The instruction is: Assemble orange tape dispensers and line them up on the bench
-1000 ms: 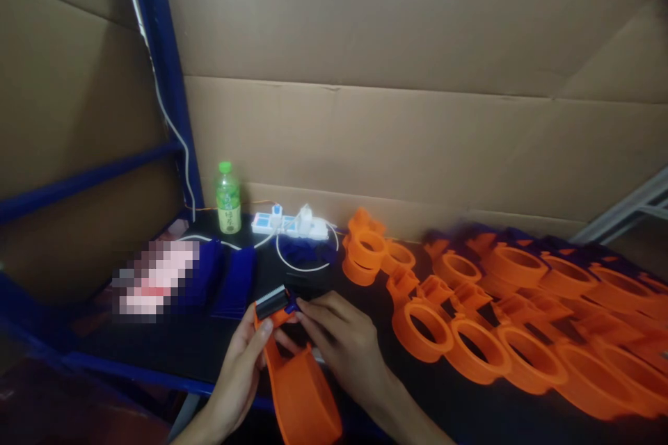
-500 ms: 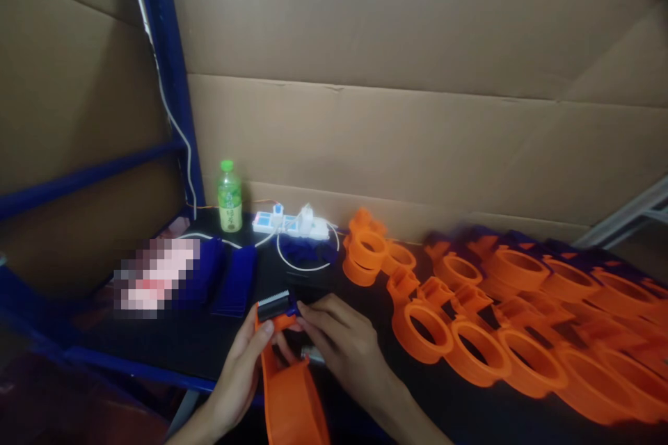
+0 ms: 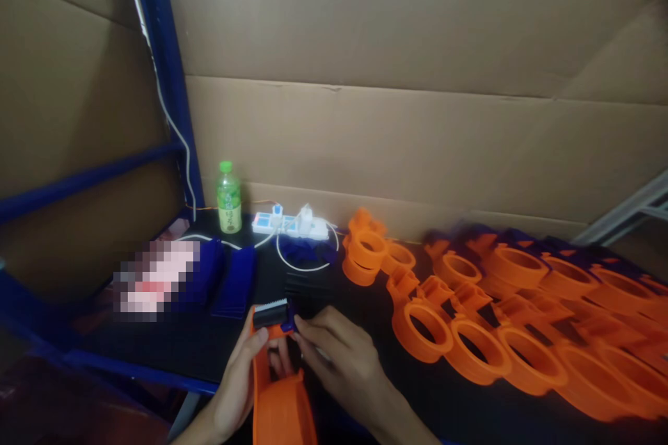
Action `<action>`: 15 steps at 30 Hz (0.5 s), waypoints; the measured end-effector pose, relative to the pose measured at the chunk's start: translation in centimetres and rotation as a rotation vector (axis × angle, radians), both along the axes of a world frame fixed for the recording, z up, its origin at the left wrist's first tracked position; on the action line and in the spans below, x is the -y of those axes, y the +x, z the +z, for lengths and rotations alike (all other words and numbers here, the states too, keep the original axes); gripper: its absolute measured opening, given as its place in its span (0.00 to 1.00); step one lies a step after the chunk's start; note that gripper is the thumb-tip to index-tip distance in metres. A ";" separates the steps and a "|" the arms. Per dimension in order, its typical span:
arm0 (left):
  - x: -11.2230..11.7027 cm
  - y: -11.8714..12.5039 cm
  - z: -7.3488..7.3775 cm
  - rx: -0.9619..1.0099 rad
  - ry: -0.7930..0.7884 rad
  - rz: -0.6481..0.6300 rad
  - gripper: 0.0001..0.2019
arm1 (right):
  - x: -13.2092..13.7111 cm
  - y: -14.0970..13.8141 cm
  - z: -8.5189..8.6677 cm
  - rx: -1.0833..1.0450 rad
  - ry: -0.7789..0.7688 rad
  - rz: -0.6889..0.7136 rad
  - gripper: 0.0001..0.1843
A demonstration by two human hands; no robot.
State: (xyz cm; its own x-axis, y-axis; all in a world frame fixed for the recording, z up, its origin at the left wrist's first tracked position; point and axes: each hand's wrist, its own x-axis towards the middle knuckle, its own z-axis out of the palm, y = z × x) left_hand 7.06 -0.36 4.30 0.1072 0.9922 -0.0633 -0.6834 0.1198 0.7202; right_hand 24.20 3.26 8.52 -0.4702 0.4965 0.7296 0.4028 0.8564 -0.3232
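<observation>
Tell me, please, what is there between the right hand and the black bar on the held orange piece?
In the head view, a small dark blue part sits there, at the end of the black bar; the right hand appears to pinch it.

We see a smooth plastic tape dispenser [image 3: 284, 409]. The wall [image 3: 365, 21] is dull cardboard, and the bottle [image 3: 229, 203] is plastic.

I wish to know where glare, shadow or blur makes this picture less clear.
All in the head view: the power strip looks nearly washed out; shadow darkens part of the left cardboard; lettering on the bottle is too soft to read; the orange rings soften toward the right edge.
</observation>
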 end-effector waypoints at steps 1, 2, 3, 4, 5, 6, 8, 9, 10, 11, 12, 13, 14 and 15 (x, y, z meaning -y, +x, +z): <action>0.0 0.0 0.0 0.011 -0.013 0.014 0.10 | 0.1 0.0 0.0 -0.010 -0.002 0.000 0.13; 0.0 0.1 0.0 0.026 -0.033 0.018 0.09 | 0.2 -0.1 0.0 -0.020 -0.008 0.005 0.13; 0.0 0.1 0.0 0.042 -0.056 0.013 0.09 | 0.3 -0.1 -0.1 -0.029 -0.015 0.011 0.12; -0.1 0.0 0.1 0.054 -0.078 0.007 0.08 | 0.3 -0.2 -0.1 -0.037 -0.021 0.017 0.12; -0.1 0.0 0.1 0.059 -0.093 0.004 0.09 | 0.3 -0.3 -0.1 -0.043 -0.028 0.023 0.11; -0.1 0.0 0.3 0.056 -0.102 0.005 0.09 | 0.4 -0.4 -0.1 -0.050 -0.034 0.025 0.11; -0.1 0.0 0.6 0.041 -0.109 0.027 0.10 | 0.4 -0.6 -0.2 -0.063 -0.043 0.019 0.12; -0.1 0.0 0.8 0.034 -0.113 0.040 0.11 | 0.4 -0.6 -0.2 -0.064 -0.046 0.014 0.12; -0.2 0.0 0.9 0.032 -0.118 0.046 0.12 | 0.4 -0.7 -0.2 -0.058 -0.046 0.012 0.12; -0.2 0.0 1.0 0.033 -0.125 0.046 0.14 | 0.5 -0.7 -0.2 -0.050 -0.043 0.012 0.12; -0.2 0.0 1.0 0.035 -0.132 0.046 0.15 | 0.5 -0.7 -0.2 -0.040 -0.039 0.013 0.12; -0.3 0.0 1.0 0.036 -0.139 0.049 0.17 | 0.5 -0.6 -0.3 -0.028 -0.035 0.014 0.12; -0.3 0.0 1.0 0.033 -0.145 0.055 0.17 | 0.5 -0.6 -0.3 -0.016 -0.030 0.014 0.13; -0.3 0.0 0.9 0.027 -0.148 0.066 0.17 | 0.5 -0.5 -0.4 -0.007 -0.025 0.011 0.13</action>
